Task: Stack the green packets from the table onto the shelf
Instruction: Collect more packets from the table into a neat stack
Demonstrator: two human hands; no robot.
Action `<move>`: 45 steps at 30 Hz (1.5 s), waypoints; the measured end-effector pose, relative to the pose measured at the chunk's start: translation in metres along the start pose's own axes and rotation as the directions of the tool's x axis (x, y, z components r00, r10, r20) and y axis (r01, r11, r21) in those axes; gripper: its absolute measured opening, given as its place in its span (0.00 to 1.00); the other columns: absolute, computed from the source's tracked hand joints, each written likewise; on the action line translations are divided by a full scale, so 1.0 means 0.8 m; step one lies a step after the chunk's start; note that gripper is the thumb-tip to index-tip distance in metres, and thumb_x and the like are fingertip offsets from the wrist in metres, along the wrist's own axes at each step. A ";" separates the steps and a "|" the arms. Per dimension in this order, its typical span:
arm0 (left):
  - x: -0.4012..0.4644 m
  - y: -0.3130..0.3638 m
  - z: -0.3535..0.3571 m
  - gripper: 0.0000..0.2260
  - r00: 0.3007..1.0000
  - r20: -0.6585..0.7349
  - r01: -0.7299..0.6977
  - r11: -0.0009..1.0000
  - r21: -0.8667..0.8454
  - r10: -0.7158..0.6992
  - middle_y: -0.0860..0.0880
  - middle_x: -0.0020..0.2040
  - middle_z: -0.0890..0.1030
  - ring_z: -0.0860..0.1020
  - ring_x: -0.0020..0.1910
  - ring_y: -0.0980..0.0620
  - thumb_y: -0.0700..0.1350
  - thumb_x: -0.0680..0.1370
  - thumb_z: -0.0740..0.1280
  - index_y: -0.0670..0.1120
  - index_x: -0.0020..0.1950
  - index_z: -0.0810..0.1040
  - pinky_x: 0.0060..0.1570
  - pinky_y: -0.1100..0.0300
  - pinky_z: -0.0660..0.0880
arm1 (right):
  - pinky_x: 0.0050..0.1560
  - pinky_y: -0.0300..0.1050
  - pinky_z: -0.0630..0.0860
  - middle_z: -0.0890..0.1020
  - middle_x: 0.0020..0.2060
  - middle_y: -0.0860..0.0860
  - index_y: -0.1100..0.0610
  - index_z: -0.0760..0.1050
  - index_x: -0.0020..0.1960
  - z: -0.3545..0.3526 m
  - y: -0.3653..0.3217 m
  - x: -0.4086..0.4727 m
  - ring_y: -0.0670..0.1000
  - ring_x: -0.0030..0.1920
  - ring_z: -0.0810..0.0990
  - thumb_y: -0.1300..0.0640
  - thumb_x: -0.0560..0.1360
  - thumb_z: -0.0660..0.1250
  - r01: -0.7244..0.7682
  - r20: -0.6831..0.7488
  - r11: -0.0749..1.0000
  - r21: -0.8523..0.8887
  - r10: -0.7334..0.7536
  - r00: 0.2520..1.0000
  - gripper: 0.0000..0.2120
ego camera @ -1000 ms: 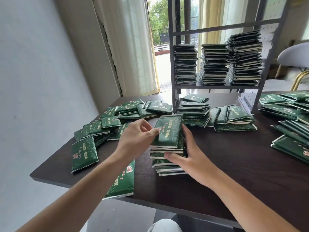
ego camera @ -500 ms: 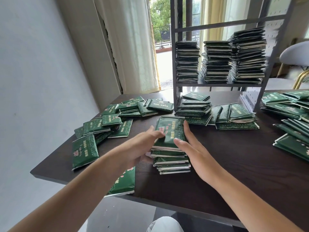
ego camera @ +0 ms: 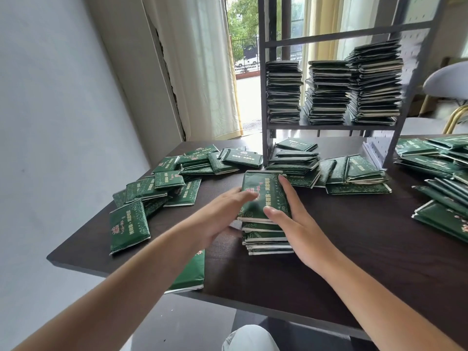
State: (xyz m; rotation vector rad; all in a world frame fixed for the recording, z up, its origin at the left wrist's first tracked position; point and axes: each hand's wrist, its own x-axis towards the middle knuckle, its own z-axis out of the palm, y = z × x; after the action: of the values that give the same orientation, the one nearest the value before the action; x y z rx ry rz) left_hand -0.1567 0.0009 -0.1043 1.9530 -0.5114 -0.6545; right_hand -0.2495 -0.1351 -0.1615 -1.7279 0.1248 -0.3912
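A: Head view — how do the hands sit?

B: Both arms reach in from the lower edge of the frame. The left hand (ego camera: 222, 211) presses straight fingers against the left side of a stack of green packets (ego camera: 264, 214) at centre; the right hand (ego camera: 298, 224) lies along its right side, fingers straight, thumb resting on the top packet. Neither hand curls round anything.

A: And the surface, the room?

B: A dark table (ego camera: 354, 249) with loose packets (ego camera: 177, 178) scattered at centre left and more piles at the right edge. A grey shelf (ego camera: 329, 126) stands at the table's far side, upper centre, carrying three tall stacks (ego camera: 326, 92). White curtains (ego camera: 202, 67) and a bright doorway lie behind; a grey wall fills the left.

A: Where is the stack relative to the hands?

B: Between them, touching both, resting on the table in front of the shelf.
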 end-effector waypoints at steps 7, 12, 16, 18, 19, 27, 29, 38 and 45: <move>-0.024 -0.005 -0.071 0.14 0.997 -0.042 -0.030 0.843 0.538 0.062 0.52 0.59 0.82 0.80 0.50 0.58 0.57 0.80 0.67 0.53 0.63 0.77 0.51 0.59 0.77 | 0.80 0.53 0.51 0.57 0.78 0.35 0.33 0.57 0.77 -0.004 -0.005 -0.005 0.36 0.78 0.51 0.37 0.75 0.64 -0.018 0.009 0.992 -0.128 0.019 1.000 0.32; -0.042 -0.028 -0.086 0.26 0.988 -0.127 0.154 0.413 0.898 -0.092 0.50 0.64 0.80 0.78 0.59 0.50 0.66 0.80 0.61 0.52 0.72 0.71 0.58 0.56 0.75 | 0.80 0.52 0.50 0.57 0.79 0.36 0.34 0.57 0.78 -0.003 -0.008 -0.006 0.37 0.78 0.51 0.45 0.81 0.64 -0.017 0.007 0.989 -0.149 0.018 1.000 0.29; -0.040 -0.042 -0.079 0.35 0.987 -0.118 0.151 0.358 0.921 -0.111 0.49 0.70 0.75 0.75 0.66 0.47 0.72 0.75 0.63 0.54 0.76 0.66 0.65 0.52 0.73 | 0.80 0.53 0.50 0.57 0.78 0.36 0.34 0.57 0.78 -0.004 -0.008 -0.006 0.37 0.78 0.51 0.45 0.81 0.64 -0.020 0.004 0.987 -0.160 0.021 1.000 0.29; -0.038 -0.041 -0.071 0.33 0.992 -0.109 0.126 0.368 0.921 -0.066 0.49 0.69 0.74 0.75 0.66 0.47 0.70 0.75 0.65 0.55 0.75 0.68 0.65 0.54 0.73 | 0.80 0.53 0.50 0.57 0.78 0.35 0.34 0.57 0.78 -0.004 -0.007 -0.006 0.37 0.78 0.51 0.45 0.81 0.64 -0.022 0.006 0.986 -0.163 0.024 1.000 0.29; -0.035 -0.042 -0.067 0.32 0.993 -0.109 0.114 0.380 0.918 -0.033 0.49 0.69 0.74 0.75 0.66 0.47 0.69 0.75 0.66 0.56 0.74 0.68 0.64 0.54 0.73 | 0.80 0.53 0.50 0.57 0.78 0.35 0.34 0.57 0.77 -0.004 -0.007 -0.006 0.37 0.78 0.51 0.45 0.81 0.64 -0.023 0.006 0.986 -0.163 0.024 1.000 0.29; -0.014 -0.038 -0.051 0.21 0.978 -0.194 0.097 0.643 0.760 0.082 0.49 0.59 0.77 0.75 0.55 0.49 0.58 0.73 0.73 0.51 0.60 0.71 0.51 0.57 0.70 | 0.80 0.52 0.51 0.58 0.78 0.36 0.34 0.58 0.77 -0.004 -0.005 -0.005 0.37 0.78 0.52 0.43 0.80 0.65 -0.017 -0.007 0.989 -0.145 0.016 1.000 0.29; -0.012 -0.034 -0.053 0.15 0.971 -0.223 0.101 0.694 0.712 0.087 0.50 0.55 0.79 0.76 0.53 0.49 0.57 0.76 0.70 0.49 0.56 0.74 0.48 0.57 0.69 | 0.80 0.52 0.51 0.59 0.78 0.36 0.34 0.58 0.77 -0.004 -0.005 -0.004 0.37 0.78 0.52 0.39 0.78 0.65 -0.015 -0.008 0.989 -0.148 0.014 1.000 0.30; -0.012 -0.031 -0.049 0.19 0.977 -0.186 0.106 0.518 0.849 0.105 0.50 0.53 0.79 0.77 0.55 0.49 0.66 0.78 0.63 0.51 0.52 0.77 0.52 0.56 0.72 | 0.80 0.50 0.50 0.57 0.78 0.35 0.34 0.57 0.77 -0.005 -0.004 -0.005 0.36 0.78 0.51 0.41 0.80 0.64 -0.012 -0.001 0.986 -0.164 0.012 1.000 0.29; -0.016 -0.028 -0.024 0.24 0.982 -0.144 0.081 0.421 0.904 0.121 0.47 0.59 0.74 0.75 0.61 0.45 0.64 0.76 0.66 0.50 0.63 0.70 0.58 0.52 0.72 | 0.80 0.50 0.51 0.58 0.78 0.35 0.34 0.59 0.77 -0.003 -0.002 -0.003 0.35 0.77 0.52 0.41 0.79 0.65 -0.010 -0.020 0.988 -0.154 0.007 1.000 0.29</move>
State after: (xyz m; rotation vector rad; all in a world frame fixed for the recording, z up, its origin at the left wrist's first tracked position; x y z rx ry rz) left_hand -0.1527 0.0314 -0.1144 3.0108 -0.8957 -0.0978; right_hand -0.2527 -0.1365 -0.1601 -1.8753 0.1797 -0.4006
